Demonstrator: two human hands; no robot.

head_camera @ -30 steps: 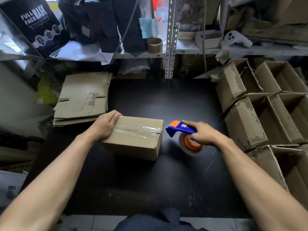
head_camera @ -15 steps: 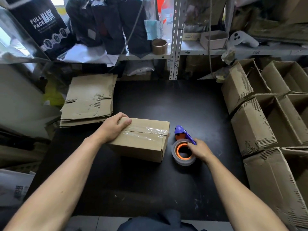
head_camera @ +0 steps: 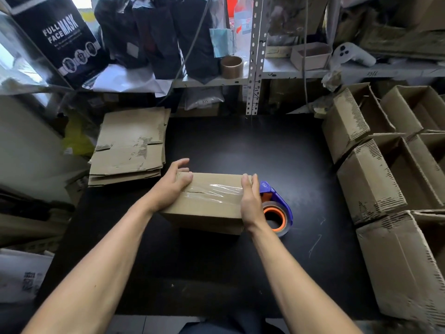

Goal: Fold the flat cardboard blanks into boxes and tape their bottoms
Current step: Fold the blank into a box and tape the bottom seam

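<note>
Tape dispenser now lies released on the black table, just beside the right end of the box; half a second ago your right hand rested on its roll, and a second ago it held the tool in the air. Your right hand has since crossed to the box and lies flat against its right end, fingers straight and together, thumb over the top edge. It curls round nothing; it presses the cardboard with an extended palm. Your left hand stays at the left end of the box, but its posture has changed: earlier the fingers lay down over the top corner, and now they are spread and raised, with the thumb on the top face and the palm against the left end. So the box sits clasped between two flat hands, neither of which closes round it.

The box stands near the middle of the table, its taped face up, with a strip of clear tape running lengthwise over the seam between the flaps. The strip shows wrinkles near your right hand. The box sits roughly where it did before.

A stack of flat blanks lies at the far left of the table, apart from the box. Finished boxes are piled along the right edge, open sides facing right.
</note>
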